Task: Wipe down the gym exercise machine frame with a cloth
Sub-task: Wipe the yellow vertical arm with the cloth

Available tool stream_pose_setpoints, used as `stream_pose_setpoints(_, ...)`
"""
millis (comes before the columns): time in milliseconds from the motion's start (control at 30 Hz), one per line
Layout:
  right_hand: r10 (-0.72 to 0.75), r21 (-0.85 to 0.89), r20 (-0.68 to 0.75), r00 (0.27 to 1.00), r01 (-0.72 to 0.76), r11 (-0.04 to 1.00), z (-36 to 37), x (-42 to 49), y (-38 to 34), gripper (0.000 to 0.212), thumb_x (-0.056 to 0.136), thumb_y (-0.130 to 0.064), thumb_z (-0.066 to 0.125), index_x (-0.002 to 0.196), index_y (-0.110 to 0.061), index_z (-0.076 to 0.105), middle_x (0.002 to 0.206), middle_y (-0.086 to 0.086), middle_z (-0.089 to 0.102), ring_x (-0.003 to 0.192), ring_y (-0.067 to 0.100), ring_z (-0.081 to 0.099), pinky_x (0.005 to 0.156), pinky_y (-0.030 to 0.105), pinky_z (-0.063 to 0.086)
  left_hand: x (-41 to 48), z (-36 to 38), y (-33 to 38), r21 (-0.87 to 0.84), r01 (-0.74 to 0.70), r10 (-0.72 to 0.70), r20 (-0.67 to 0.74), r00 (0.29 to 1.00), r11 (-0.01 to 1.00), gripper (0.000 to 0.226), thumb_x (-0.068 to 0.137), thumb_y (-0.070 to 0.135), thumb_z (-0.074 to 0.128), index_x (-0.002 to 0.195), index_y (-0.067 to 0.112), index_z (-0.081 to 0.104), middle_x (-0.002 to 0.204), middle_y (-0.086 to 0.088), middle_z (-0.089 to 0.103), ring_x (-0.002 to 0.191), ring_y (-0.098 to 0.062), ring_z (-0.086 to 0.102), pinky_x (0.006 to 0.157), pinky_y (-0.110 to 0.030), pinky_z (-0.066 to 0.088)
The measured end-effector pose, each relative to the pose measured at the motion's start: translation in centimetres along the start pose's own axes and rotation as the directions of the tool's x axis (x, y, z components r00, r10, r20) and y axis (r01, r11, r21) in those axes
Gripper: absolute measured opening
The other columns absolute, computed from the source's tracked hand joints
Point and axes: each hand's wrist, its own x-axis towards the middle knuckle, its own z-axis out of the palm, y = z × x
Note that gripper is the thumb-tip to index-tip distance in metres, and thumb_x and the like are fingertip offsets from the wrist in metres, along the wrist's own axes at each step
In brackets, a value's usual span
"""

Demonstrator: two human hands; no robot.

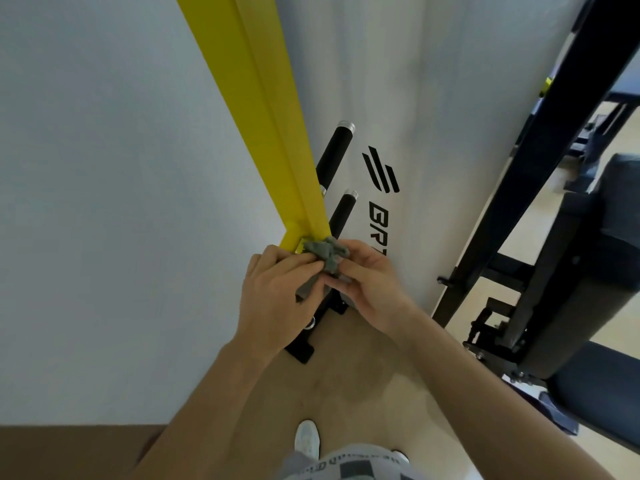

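Observation:
A yellow frame post [266, 109] of the gym machine runs from the top centre down to its lower end near the middle. A crumpled grey cloth [327, 258] sits bunched against that lower end. My left hand [273, 296] holds the cloth from the left, fingers curled on it, with a strip of cloth hanging below. My right hand [367, 282] pinches the cloth from the right with fingertips.
Two black pegs [334, 152] with chrome caps stick out beside the post, in front of a white panel [398, 98] with black lettering. A black slanted frame bar [540, 143] and a dark padded seat [602, 271] stand right. A black base foot [301, 351] lies on the beige floor.

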Motion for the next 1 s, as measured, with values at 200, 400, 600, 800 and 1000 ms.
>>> stream_pose_setpoints(200, -0.363, -0.329, -0.193, 0.912, 0.288, 0.899, -0.2, 0.6, -2.4, 0.024, 0.091, 0.011, 0.062, 0.107, -0.005, 0.071, 0.111, 0.018, 0.071, 0.104, 0.029, 0.071, 0.087, 0.037, 0.061, -0.3, -2.3, -0.9, -0.24, 0.365, -0.39, -0.066, 0.918, 0.9, 0.027, 0.09, 0.025, 0.075, 0.116, 0.015, 0.073, 0.113, 0.002, 0.069, 0.089, -0.008, 0.062, 0.075, -0.012, 0.05)
stream_pose_setpoints(400, -0.456, -0.69, -0.065, 0.888, 0.29, 0.663, 1.5, 3.1, -1.9, 0.045, 0.093, 0.001, 0.065, 0.136, -0.01, 0.06, 0.117, -0.007, 0.066, 0.107, -0.001, 0.063, 0.099, 0.024, 0.053, -0.5, -1.6, -0.5, -0.411, 0.514, -0.522, 0.103, 0.847, 0.753, 0.045, 0.087, 0.044, 0.061, 0.124, 0.019, 0.07, 0.097, 0.013, 0.07, 0.082, 0.004, 0.068, 0.068, -0.003, 0.05)
stream_pose_setpoints(600, -0.217, -0.732, 0.025, 0.976, 0.166, 0.661, -0.7, 3.4, -0.1, 0.055, 0.099, -0.002, 0.056, 0.151, -0.014, 0.042, 0.129, -0.01, 0.059, 0.115, -0.008, 0.058, 0.094, 0.014, 0.05, -0.8, -1.5, -1.2, -0.454, 0.533, -0.549, 0.109, 0.828, 0.714, 0.029, 0.089, 0.042, 0.063, 0.117, 0.034, 0.065, 0.091, 0.013, 0.07, 0.089, 0.007, 0.065, 0.069, -0.005, 0.051)
stream_pose_setpoints(800, -0.001, -0.708, 0.045, 0.999, 0.033, 0.705, -0.6, 3.1, -1.8, 0.059, 0.1, -0.003, 0.055, 0.153, -0.023, 0.039, 0.131, 0.003, 0.056, 0.117, 0.025, 0.063, 0.089, 0.048, 0.06, -1.3, -1.5, -1.7, -0.473, 0.519, -0.536, 0.111, 0.837, 0.712, 0.032, 0.089, 0.043, 0.063, 0.119, 0.032, 0.067, 0.094, 0.009, 0.073, 0.09, 0.001, 0.066, 0.068, -0.007, 0.052)
stream_pose_setpoints(1000, -0.146, -0.731, 0.048, 0.988, 0.134, 0.669, 1.5, 3.2, -4.0, 0.049, 0.098, -0.004, 0.06, 0.145, -0.013, 0.05, 0.126, 0.01, 0.06, 0.099, 0.027, 0.072, 0.08, 0.043, 0.063, -1.4, -1.3, -1.5, -0.515, 0.521, -0.535, 0.137, 0.834, 0.68, 0.033, 0.086, 0.047, 0.062, 0.118, 0.036, 0.066, 0.094, 0.012, 0.073, 0.091, 0.0, 0.067, 0.072, -0.01, 0.054)
